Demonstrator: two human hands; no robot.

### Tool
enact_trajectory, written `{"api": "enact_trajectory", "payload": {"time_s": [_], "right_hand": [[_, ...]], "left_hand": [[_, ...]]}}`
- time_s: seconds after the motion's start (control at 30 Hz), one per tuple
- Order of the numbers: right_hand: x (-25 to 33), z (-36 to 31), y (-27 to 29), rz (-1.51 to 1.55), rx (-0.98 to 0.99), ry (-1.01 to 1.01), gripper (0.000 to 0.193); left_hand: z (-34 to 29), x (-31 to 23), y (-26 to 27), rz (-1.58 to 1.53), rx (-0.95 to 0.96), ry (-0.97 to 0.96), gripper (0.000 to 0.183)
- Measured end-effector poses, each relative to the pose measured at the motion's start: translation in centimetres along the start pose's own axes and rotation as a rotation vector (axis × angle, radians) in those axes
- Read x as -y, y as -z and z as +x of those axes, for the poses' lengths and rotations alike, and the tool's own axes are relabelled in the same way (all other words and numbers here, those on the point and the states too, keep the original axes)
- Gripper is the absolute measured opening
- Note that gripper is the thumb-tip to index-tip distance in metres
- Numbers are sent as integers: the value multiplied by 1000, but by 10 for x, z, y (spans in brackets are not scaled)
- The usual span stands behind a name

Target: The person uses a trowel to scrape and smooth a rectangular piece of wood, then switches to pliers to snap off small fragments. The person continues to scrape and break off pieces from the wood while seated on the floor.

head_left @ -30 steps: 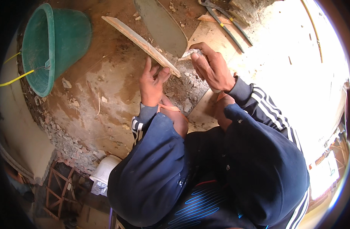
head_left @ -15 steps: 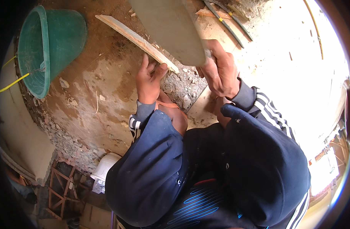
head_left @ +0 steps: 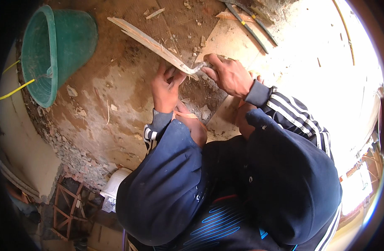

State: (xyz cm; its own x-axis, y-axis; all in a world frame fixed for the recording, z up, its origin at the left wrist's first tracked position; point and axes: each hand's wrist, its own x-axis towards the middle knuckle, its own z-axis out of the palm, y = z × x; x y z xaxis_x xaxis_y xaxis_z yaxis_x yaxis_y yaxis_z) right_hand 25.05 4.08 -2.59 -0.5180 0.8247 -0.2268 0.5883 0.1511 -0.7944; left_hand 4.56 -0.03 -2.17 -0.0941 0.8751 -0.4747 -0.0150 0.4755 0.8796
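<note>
Strip of wood (head_left: 131, 28) slants up-left from my L hand (head_left: 164, 94), which pinches its lower end rn; my R hand (head_left: 232, 78) is just right of that, wrapped rnd a blade tool (head_left: 196, 68).

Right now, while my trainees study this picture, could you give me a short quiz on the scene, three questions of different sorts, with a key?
1. True or false: the left hand holds a wooden strip.

2. Multiple choice: what colour is the bucket at the left of the picture?
A. Red
B. White
C. Green

3. Fill the gap: the long-handled pincers lie nearer to the person's ____ hand.

Key:
1. True
2. C
3. right: they lie just beyond the right hand.
</note>
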Motion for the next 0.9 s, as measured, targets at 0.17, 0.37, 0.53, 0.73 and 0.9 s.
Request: {"api": "enact_trajectory", "payload": {"time_s": [0.17, 0.37, 0.53, 0.73, 0.9], "right_hand": [[-5, 3, 7, 530, 235, -297, 41], [-9, 19, 19, 728, 439, -382, 49], [-7, 17, 20, 339, 266, -215, 51], [0, 13, 9, 118, 191, -104, 55], [3, 11, 5, 39, 156, -21, 53]], "left_hand": [[-3, -1, 1, -55, -15, 24, 78], [0, -4, 3, -60, 22, 104, 79], [3, -2, -1, -102, 6, 100, 79], [-5, 6, 8, -22, -30, 27, 43], [-15, 16, 25, 168, -15, -28, 34]]}}
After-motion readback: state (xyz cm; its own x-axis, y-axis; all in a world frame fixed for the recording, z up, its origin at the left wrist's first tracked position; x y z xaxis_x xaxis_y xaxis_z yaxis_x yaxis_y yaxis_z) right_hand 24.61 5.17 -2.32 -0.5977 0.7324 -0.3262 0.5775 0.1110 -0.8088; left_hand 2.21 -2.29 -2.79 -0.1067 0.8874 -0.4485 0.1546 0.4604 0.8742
